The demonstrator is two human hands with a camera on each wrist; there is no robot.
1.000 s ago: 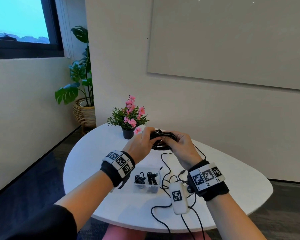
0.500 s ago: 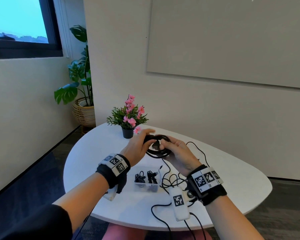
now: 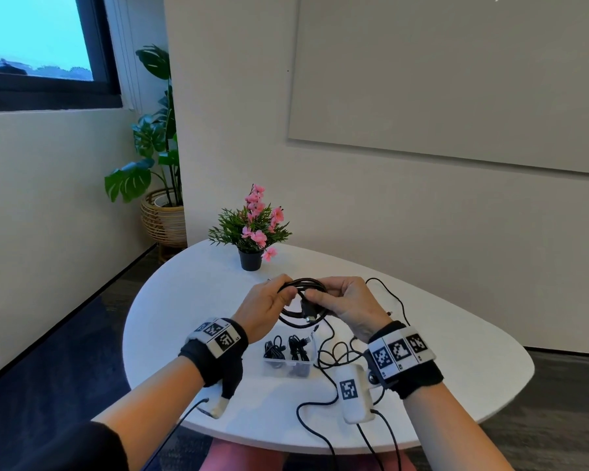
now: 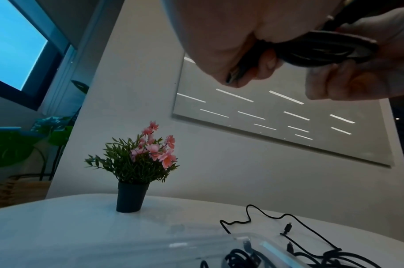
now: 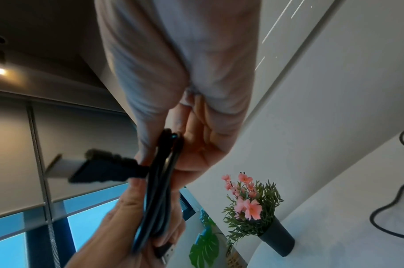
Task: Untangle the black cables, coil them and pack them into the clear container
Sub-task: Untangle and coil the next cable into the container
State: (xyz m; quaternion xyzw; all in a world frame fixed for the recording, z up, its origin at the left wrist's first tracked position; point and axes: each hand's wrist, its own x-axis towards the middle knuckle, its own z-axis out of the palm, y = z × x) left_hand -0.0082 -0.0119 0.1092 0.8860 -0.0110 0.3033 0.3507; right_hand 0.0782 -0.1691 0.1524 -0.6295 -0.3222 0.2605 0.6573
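A coiled black cable (image 3: 295,314) hangs between both hands above the white table (image 3: 184,300). My left hand (image 3: 286,288) grips the coil's left side, and my right hand (image 3: 320,292) pinches its right side. A USB plug (image 3: 308,316) sticks down from the coil under the right thumb. In the right wrist view the coil (image 5: 161,190) is edge-on and the plug (image 5: 99,168) points left. The left wrist view has the coil (image 4: 322,49) at the top. Below the hands, the clear container (image 3: 288,363) holds two small coiled cables. Loose black cables (image 3: 337,351) lie tangled to its right.
A small potted pink flower (image 3: 250,232) stands at the table's far side, behind the hands. A white tagged box (image 3: 354,392) with leads lies near the front edge by my right wrist. One loose cable (image 3: 391,297) trails right of the hands. A large plant (image 3: 157,158) stands on the floor.
Both hands have come slightly lower and nearer with the coil. The fingers have shifted round it, and the plug end now hangs below the right thumb.
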